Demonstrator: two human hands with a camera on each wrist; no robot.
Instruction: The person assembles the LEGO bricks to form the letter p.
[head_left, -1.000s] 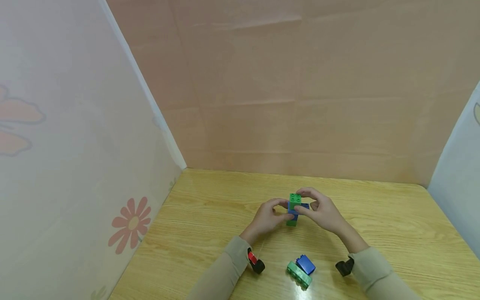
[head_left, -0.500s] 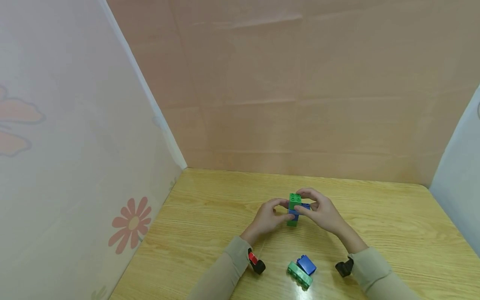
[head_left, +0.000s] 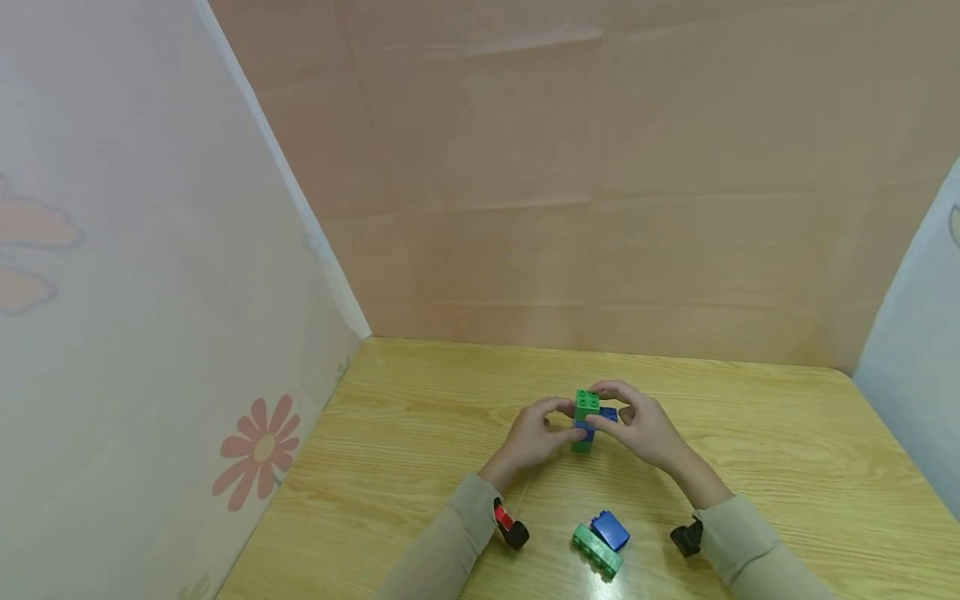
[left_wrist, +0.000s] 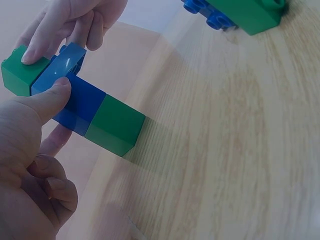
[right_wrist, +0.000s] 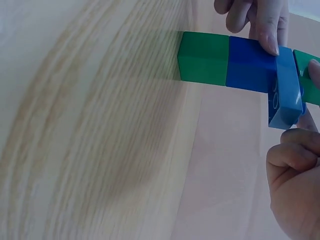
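Note:
A small stack of toy building bricks stands upright on the wooden table. At its base is a green brick [right_wrist: 204, 59], with a blue brick [left_wrist: 82, 102] on it. Above that, a second blue brick [right_wrist: 287, 87] juts out sideways to the right, its studs partly showing. A green brick [head_left: 587, 402] with studs tops the stack. My left hand [head_left: 528, 437] pinches the blue part of the stack from the left, thumb in front. From the right, my right hand [head_left: 648, 429] pinches the top green brick between thumb and fingers.
Nearer the front edge of the view, a long green brick [head_left: 597, 552] and a blue brick [head_left: 611, 531] lie against each other on the table [head_left: 450, 383]. A brown-pink sheet [head_left: 525, 250] backs the table, and a flowered white panel [head_left: 150, 333] borders its left side.
The right hand and the top green brick have come down slightly onto the stack. The left hand keeps its hold, and the loose bricks stay put.

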